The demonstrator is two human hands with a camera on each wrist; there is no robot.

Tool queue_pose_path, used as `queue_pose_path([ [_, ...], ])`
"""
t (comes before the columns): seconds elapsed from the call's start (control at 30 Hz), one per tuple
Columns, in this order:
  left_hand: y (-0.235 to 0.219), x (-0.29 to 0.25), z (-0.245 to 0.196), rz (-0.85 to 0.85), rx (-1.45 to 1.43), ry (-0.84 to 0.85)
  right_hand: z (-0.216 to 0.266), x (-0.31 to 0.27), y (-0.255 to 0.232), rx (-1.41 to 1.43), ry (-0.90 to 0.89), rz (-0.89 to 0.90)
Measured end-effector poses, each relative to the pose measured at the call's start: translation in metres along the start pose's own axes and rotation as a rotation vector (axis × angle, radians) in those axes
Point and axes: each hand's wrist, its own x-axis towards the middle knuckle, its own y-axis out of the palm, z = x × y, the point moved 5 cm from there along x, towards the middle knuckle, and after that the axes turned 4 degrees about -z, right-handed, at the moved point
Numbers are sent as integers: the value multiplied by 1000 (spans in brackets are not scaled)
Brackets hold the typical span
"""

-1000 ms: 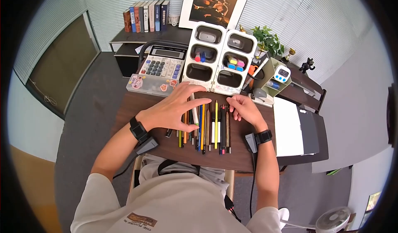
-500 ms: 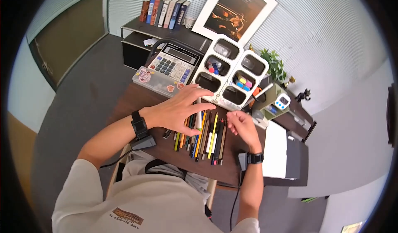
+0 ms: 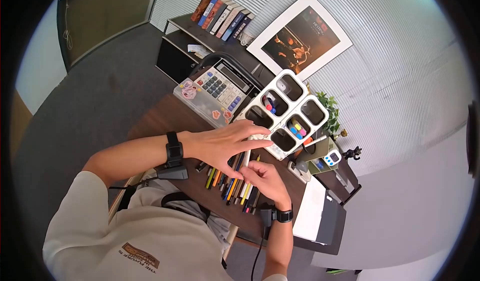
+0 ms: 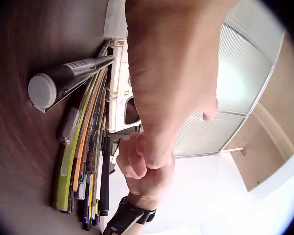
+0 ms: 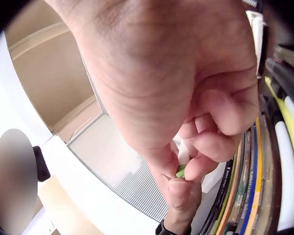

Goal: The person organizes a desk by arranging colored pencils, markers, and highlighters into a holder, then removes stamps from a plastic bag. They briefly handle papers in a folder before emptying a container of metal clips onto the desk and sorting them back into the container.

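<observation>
In the head view my left hand [image 3: 215, 145] spreads over the pencil row, thumb well apart from straight fingers. A white pen [image 3: 247, 159] with a green end shows below that hand, its upper part hidden behind the fingers. My right hand [image 3: 265, 179] meets the left thumb at the pen's lower end. The right wrist view shows its curled fingers pinching the green end [image 5: 181, 171], with the left thumb tip right beside it. Several pencils and pens [image 4: 83, 147] lie side by side on the desk under both hands.
A white six-compartment organizer [image 3: 292, 117] with markers stands behind the hands. A calculator [image 3: 220, 88] and a stickered clear case [image 3: 200, 102] are on the left. White paper [image 3: 310, 208] lies right, near a green holder with a timer [image 3: 332, 157]. A black pen [image 4: 68, 76] lies left of the row.
The right hand has moved left from beside the row to the white pen's green end. The left hand keeps its spread shape. The head view has rotated.
</observation>
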Motion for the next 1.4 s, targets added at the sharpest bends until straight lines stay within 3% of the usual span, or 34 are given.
queue_pose_path([
  [0.17,-5,1,3,-126,43,-75,-4,-5,-24,328,74,-120],
  [0.3,-9,1,10,-163,80,-161,2,2,-47,330,17,-226],
  [0.53,-5,-3,17,-186,120,-253,5,30,-69,414,136,-423],
  [1.23,-8,-1,17,-199,123,-285,15,75,-67,611,120,-333],
  [1.4,-7,-2,18,-182,122,-299,14,65,-68,522,94,-322],
])
